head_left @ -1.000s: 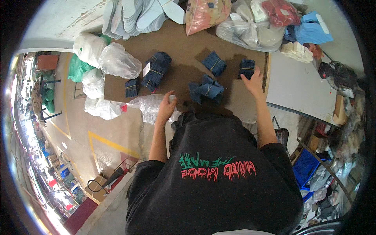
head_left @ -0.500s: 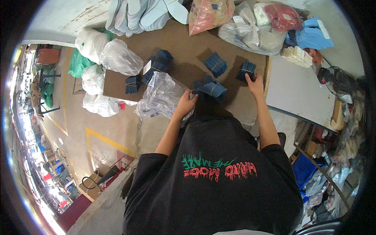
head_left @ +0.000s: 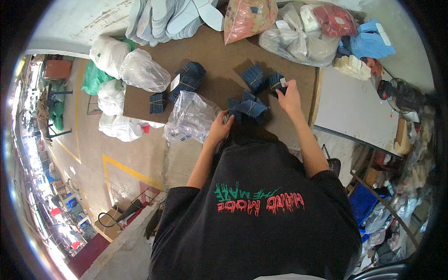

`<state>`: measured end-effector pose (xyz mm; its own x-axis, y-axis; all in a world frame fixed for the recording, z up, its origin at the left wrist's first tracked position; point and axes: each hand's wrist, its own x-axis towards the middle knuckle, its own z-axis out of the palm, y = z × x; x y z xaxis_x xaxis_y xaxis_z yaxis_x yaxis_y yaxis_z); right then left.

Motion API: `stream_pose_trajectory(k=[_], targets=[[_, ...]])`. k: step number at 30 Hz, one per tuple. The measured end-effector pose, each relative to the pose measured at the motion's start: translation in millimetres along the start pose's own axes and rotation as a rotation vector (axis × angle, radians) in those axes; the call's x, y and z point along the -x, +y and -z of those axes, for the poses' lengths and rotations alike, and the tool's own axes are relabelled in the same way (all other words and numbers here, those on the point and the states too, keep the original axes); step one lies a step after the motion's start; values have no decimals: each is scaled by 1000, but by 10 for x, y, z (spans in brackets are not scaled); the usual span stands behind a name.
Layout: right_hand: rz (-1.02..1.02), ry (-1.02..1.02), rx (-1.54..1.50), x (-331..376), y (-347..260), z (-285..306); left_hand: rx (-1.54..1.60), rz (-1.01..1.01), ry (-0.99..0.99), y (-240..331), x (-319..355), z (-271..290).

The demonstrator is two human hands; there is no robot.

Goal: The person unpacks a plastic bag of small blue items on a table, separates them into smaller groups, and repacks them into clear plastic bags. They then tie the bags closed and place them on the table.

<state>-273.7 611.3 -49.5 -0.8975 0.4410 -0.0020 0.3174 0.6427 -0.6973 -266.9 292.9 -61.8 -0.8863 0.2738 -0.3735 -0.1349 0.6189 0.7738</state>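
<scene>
My right hand (head_left: 290, 99) grips the near right side of a banded bundle of dark blue denim pieces (head_left: 275, 80), which has a small white tag. That bundle sits close beside another tied denim bundle (head_left: 254, 77). Just in front of me lies a looser pile of denim pieces (head_left: 249, 107) with a band round it. To its left, my left hand (head_left: 222, 125) is closed at the table's near edge, beside a clear plastic bag (head_left: 193, 116). A small greyish thing shows between its fingers, too small to make out.
More denim bundles (head_left: 190, 77) lie on the brown table (head_left: 219, 51) to the left, one apart (head_left: 157, 102). Pale sole-shaped pieces (head_left: 186, 18) and filled bags (head_left: 298, 39) line the back. White bags (head_left: 144, 70) crowd the left. A grey table (head_left: 354, 107) and a fan (head_left: 401, 95) stand right.
My right hand has moved left with the tagged denim bundle, bringing it next to the other bundle. My left hand has dropped slightly and stays by the plastic bag.
</scene>
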Motion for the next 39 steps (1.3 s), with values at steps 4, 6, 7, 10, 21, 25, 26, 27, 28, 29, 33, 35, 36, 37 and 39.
stream_pose_trajectory(k=[4, 6, 7, 10, 21, 25, 26, 27, 28, 29, 33, 35, 36, 37, 39], targets=[[77, -12, 63, 487, -7, 96, 4, 54, 32, -29, 57, -89], [70, -156, 75, 677, -24, 106, -8, 60, 25, -50, 69, -95], [123, -207, 38, 716, -33, 109, -20, 45, 23, -63, 68, -86], [163, -357, -45, 682, -56, 154, -30, -14, -7, -111, 65, -16], [239, -222, 19, -207, -157, -159, -330, 413, -11, -432, 698, 505], [102, -314, 218, -415, -365, -445, -310, 474, 35, -587, 894, 643], [39, -373, 298, -459, -430, -509, -317, 505, 45, -608, 923, 671], [-26, -431, 377, -478, -484, -561, -296, 507, 59, -622, 956, 696], [-20, -455, 415, -478, -520, -599, -286, 527, 68, -630, 989, 719], [-16, -477, 452, -480, -548, -634, -288, 546, 84, -634, 1018, 741], [66, -515, 567, -544, -555, -653, -274, 566, 126, -640, 1101, 793], [137, -526, 473, -631, -524, -565, -303, 556, 135, -653, 1118, 811], [152, -542, 446, -670, -512, -501, -276, 555, 145, -662, 1119, 821], [125, -566, 341, -698, -504, -428, -266, 555, 157, -671, 1116, 835], [29, -623, 165, -755, -514, -246, -248, 553, 187, -690, 1089, 872]])
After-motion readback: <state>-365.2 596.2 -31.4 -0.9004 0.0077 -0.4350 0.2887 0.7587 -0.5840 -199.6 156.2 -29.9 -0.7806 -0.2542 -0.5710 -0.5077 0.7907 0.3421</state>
